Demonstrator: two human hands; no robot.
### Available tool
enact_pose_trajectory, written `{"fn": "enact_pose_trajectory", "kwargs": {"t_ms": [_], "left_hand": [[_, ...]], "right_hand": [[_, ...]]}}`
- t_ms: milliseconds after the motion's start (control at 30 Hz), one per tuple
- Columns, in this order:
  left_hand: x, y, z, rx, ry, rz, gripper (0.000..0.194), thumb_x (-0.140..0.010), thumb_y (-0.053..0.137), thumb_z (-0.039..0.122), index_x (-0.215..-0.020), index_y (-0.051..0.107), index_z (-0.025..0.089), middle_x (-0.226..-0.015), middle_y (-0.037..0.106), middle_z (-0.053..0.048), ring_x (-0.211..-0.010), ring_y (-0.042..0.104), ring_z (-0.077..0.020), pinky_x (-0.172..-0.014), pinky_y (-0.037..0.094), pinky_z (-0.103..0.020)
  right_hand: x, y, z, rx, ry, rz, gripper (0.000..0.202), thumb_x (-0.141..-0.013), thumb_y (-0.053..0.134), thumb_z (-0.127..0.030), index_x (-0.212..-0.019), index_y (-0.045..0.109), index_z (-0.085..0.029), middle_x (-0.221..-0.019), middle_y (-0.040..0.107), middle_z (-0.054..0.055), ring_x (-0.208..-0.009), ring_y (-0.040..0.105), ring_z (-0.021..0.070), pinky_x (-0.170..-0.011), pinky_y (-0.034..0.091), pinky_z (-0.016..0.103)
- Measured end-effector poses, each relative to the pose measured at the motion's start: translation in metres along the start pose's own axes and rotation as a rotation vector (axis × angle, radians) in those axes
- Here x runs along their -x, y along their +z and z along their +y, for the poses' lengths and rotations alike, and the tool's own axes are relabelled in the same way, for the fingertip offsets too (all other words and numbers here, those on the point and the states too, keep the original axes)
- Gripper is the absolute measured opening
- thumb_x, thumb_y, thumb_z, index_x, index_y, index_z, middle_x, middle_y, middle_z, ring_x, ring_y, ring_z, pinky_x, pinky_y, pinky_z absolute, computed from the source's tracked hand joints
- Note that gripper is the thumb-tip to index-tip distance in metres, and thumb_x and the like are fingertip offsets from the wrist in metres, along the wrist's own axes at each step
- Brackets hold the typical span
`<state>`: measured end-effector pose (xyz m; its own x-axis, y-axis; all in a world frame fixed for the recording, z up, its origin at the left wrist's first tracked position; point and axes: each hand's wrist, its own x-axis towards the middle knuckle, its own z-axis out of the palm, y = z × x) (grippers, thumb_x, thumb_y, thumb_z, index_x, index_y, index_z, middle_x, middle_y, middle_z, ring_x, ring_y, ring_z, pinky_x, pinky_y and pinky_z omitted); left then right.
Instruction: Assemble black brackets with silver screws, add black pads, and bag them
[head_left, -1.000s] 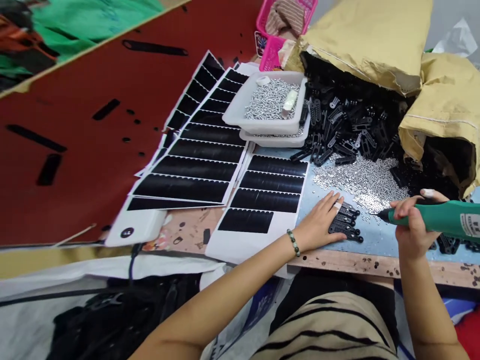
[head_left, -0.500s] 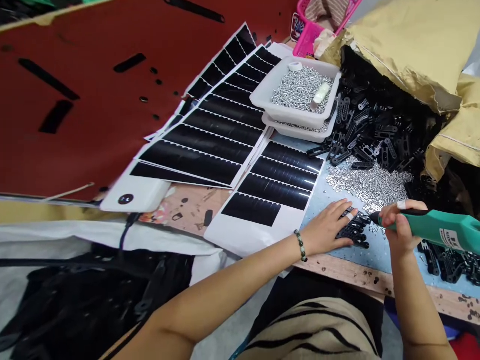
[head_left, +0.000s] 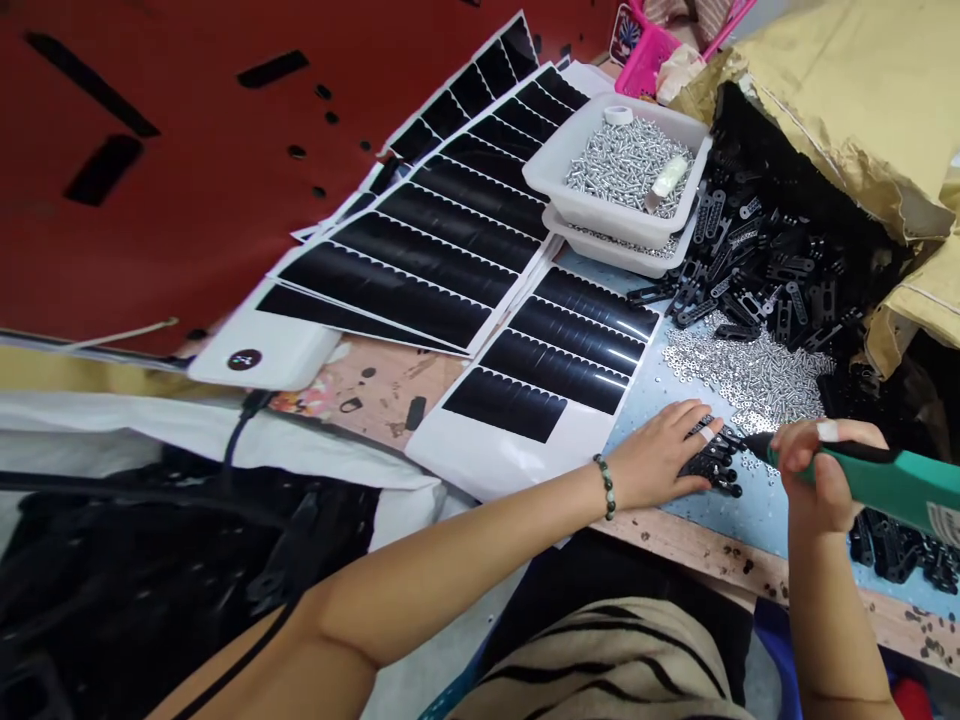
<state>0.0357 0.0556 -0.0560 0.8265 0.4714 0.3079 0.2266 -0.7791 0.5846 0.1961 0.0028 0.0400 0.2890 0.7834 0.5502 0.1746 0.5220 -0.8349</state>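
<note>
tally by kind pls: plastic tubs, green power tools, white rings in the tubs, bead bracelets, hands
Plastic tubs: 2 (upper tub, lower tub)
Green power tool: 1
White ring: 1
Bead bracelet: 1
Hands: 2 (left hand, right hand)
Total: 7

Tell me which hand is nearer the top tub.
Left. The left hand lies in front of the top tub; the right hand is farther, off to the right.
</note>
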Motion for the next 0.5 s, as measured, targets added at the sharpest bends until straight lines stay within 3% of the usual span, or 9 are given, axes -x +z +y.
{"fn": "enact_pose_trajectory", "kwargs": {"t_ms": [167, 500], "left_hand": [[0.0, 0.0, -0.001, 0.005, 0.012, 0.012, 0.075, -0.077, 0.068, 0.048, -0.136, 0.038, 0.013, -0.134, 0.043, -0.02, -0.13, 0.034, -0.0362, -0.106, 0.035, -0.054], [0.0, 0.003, -0.001, -0.002, 0.003, 0.002, 0.073, -0.077, 0.068, 0.048, -0.135, 0.037, 0.016, -0.134, 0.042, -0.018, -0.131, 0.033, -0.0358, -0.106, 0.034, -0.054]], "right_hand": [[0.006, 0.003, -0.006, -0.012, -0.016, -0.04, 0.009, -0.083, 0.054, -0.03, -0.088, 0.05, -0.024, -0.052, 0.05, -0.009, -0.039, 0.047, 0.0098, -0.047, 0.045, 0.028], [0.014, 0.001, 0.014, 0.029, 0.099, -0.095, 0.007, -0.083, 0.054, -0.026, -0.087, 0.049, -0.023, -0.053, 0.051, -0.009, -0.043, 0.049, 0.0113, -0.052, 0.047, 0.031]]}}
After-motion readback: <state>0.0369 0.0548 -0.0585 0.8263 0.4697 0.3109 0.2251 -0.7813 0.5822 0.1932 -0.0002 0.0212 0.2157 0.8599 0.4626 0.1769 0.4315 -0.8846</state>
